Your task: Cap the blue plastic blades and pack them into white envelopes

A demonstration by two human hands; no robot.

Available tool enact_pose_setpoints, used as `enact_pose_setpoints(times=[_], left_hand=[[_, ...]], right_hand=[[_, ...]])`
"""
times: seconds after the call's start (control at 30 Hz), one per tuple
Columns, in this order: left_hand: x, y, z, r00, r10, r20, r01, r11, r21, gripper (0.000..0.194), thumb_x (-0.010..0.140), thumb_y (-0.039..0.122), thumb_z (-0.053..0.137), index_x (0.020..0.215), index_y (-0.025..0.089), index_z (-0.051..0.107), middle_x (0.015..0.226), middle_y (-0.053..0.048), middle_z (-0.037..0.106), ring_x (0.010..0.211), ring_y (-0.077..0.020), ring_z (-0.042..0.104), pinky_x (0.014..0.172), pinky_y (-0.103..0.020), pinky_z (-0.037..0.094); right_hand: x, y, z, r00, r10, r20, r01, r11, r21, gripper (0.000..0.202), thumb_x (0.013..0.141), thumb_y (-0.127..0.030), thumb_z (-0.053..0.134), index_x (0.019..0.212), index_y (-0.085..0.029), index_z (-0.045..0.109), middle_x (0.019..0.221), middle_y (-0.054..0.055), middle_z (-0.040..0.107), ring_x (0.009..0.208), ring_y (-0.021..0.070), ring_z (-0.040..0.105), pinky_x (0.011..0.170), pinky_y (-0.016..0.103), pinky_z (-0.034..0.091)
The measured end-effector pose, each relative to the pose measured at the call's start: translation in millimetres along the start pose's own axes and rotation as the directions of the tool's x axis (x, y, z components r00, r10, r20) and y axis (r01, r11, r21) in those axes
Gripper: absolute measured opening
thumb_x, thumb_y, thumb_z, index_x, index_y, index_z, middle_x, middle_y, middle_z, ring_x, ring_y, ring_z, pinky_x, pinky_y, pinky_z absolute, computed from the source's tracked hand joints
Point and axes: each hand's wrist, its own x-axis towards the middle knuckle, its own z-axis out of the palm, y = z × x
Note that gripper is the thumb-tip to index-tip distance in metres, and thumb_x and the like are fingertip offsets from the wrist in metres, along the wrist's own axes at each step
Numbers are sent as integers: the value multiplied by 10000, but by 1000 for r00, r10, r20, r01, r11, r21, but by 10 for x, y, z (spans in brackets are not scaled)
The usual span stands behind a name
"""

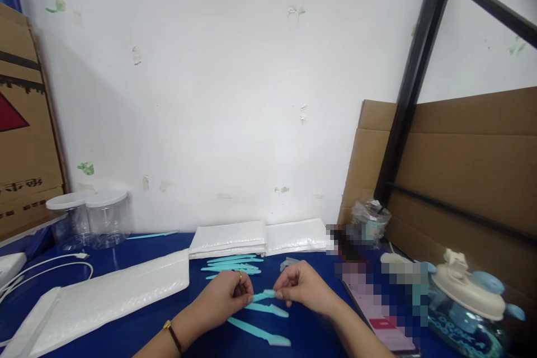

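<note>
At the far left we see two clear jars (90, 221) on the blue table (138, 327), then white padded envelopes (104, 293). Our left hand (229, 297) and right hand (302, 289) meet at the middle, each pinching an end of one light-blue plastic stick (264, 295), with more sticks (232, 264) lying just behind. A water jug (467, 305) stands far right.

Head camera, single view, looking forward and slightly down.
It is facing a white wall (218, 100) beyond the pinch, keeping both hands low and near in frame, the blue table (138, 324) spreading under them.
</note>
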Motion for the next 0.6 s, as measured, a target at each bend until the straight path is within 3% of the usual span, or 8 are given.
enact_pose_setpoints(times=[0.1,0.17,0.23,0.3,0.4,0.5,0.6], left_hand=[[-1,-49,-48,998,20,-66,-8,983,181,124,751,299,559,818,229,637,828,8,625,771,-157,547,665,-240,378],[18,-129,-107,986,38,-160,12,953,303,134,754,259,558,863,243,635,902,-1,628,855,-178,550,741,-268,373],[47,-231,-165,972,48,-228,48,916,397,169,762,225,547,912,241,622,963,-17,621,932,-197,540,804,-292,361],[75,-325,-202,967,50,-248,71,887,456,171,776,223,539,932,231,610,990,-29,612,964,-202,534,822,-296,356],[104,-407,-210,975,41,-218,80,854,514,115,820,240,498,870,221,600,921,-25,618,910,-192,554,767,-287,360],[110,-414,-193,976,62,-208,72,813,578,182,876,240,414,827,210,587,856,-24,621,852,-188,568,736,-295,348],[99,-372,-193,972,92,-215,65,777,626,262,913,248,339,812,200,575,834,-35,616,818,-192,569,726,-303,340]], right_hand=[[-9,55,-146,998,45,32,-42,995,-95,233,611,-352,744,712,-143,721,542,-3,619,405,83,477,407,199,378],[8,98,-287,994,-8,-105,-16,976,-218,180,658,-318,693,725,-152,714,550,1,618,423,96,474,415,208,373],[25,128,-434,954,-120,-276,-1,916,-402,116,689,-252,633,715,-165,706,594,14,636,493,126,511,479,235,396],[27,143,-545,914,-222,-341,-14,821,-570,115,695,-192,588,709,-178,701,662,26,653,592,159,549,572,263,418],[9,152,-589,925,-254,-282,-20,709,-705,177,699,-151,559,799,-194,699,783,36,648,721,181,576,667,269,420],[-1,160,-529,953,-224,-207,-21,630,-776,237,714,-153,559,909,-224,676,923,38,616,824,183,577,718,256,404],[12,154,-447,963,-199,-180,-41,555,-831,186,733,-168,545,871,-227,654,927,30,590,790,165,567,689,241,384]])
